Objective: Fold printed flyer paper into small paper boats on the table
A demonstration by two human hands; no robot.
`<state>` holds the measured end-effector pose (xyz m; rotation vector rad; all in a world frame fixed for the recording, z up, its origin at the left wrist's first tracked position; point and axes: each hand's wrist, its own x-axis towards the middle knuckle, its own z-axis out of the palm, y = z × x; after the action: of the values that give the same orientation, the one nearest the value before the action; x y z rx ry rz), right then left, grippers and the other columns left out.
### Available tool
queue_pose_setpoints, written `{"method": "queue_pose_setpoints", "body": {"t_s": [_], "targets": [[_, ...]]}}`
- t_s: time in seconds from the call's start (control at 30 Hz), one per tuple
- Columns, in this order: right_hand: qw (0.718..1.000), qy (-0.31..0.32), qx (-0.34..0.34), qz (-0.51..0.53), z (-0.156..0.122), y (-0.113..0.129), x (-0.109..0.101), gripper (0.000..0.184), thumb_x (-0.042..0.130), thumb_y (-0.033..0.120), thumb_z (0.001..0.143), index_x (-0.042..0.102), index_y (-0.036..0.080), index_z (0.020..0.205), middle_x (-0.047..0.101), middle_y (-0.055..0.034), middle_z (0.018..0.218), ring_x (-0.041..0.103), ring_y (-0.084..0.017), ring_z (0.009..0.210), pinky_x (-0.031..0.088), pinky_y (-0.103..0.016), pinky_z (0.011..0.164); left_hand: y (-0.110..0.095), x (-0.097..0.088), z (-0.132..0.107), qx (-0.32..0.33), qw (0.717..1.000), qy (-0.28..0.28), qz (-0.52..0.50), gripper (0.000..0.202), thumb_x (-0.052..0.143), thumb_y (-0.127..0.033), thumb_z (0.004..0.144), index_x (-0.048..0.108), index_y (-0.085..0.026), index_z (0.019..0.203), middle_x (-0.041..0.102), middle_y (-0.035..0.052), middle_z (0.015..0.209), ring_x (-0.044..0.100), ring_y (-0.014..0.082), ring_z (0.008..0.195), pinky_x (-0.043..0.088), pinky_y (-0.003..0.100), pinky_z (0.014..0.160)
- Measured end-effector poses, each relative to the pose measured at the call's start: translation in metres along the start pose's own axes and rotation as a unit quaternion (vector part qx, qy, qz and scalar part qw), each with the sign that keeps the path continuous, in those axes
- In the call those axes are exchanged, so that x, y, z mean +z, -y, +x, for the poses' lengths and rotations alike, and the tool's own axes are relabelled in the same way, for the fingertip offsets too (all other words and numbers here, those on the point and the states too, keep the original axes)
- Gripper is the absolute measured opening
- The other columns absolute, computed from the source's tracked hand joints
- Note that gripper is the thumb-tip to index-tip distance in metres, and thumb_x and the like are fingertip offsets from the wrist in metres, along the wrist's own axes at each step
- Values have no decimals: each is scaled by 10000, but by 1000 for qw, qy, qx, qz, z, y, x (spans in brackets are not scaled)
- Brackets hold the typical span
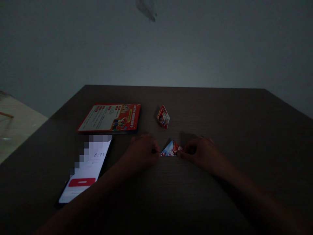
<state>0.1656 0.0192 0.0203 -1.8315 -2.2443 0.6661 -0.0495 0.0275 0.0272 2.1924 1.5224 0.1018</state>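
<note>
A small triangle of folded printed paper [171,148], blue, red and white, stands between my hands in the middle of the dark table. My left hand [144,149] pinches its left corner between thumb and fingertips. At the opposite corner, my right hand [201,150] has thumb and finger closed on the paper. A little farther back sits a second folded paper piece [163,117], red and white, tilted on the tabletop. Dim light leaves the finer folds hard to make out.
Back left on the table [220,107] lies a red and white printed booklet or stack [110,118]. Nearer, a phone [85,173] with a lit screen lies beside my left forearm. A pale wall [195,45] rises behind the table's far edge.
</note>
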Motion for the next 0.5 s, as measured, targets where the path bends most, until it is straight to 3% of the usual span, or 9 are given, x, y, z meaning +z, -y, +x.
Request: {"method": "queue_pose_setpoints", "body": {"t_s": [0.1, 0.17, 0.3, 0.5], "targets": [[1000, -5, 0, -2, 0, 1, 0, 260, 622, 465, 755, 684, 233, 652, 681, -1, 664, 600, -207, 717, 341, -372, 738, -11, 7, -10, 61, 995, -81, -6, 161, 558, -211, 776, 640, -212, 914, 605, 43, 970, 541, 207, 946, 414, 345, 827], [1000, -7, -1, -4, 0, 1, 0, 270, 615, 462, 762, 680, 229, 642, 676, 1, 650, 595, -200, 702, 341, -356, 706, -22, 11, -18, 102, 989, -101, 25, 200, 514, -176, 793, 622, -188, 962, 582, 65, 1008, 516, 217, 964, 413, 361, 857], [1000, -5, -6, -3, 0, -2, 2, 262, 623, 459, 757, 680, 226, 652, 666, 8, 649, 586, -182, 673, 337, -322, 652, -37, 21, -26, 190, 978, -66, 63, 318, 523, -174, 785, 566, -168, 1100, 544, 86, 1112, 479, 243, 1013, 424, 389, 898], [1000, -12, -4, -9, 2, -4, 4, 256, 649, 459, 736, 680, 218, 656, 655, -1, 646, 578, -186, 694, 337, -311, 644, -38, 29, -23, 221, 968, -54, 105, 312, 439, -142, 841, 550, -100, 1130, 537, 115, 1117, 488, 242, 1028, 459, 380, 911]]}}
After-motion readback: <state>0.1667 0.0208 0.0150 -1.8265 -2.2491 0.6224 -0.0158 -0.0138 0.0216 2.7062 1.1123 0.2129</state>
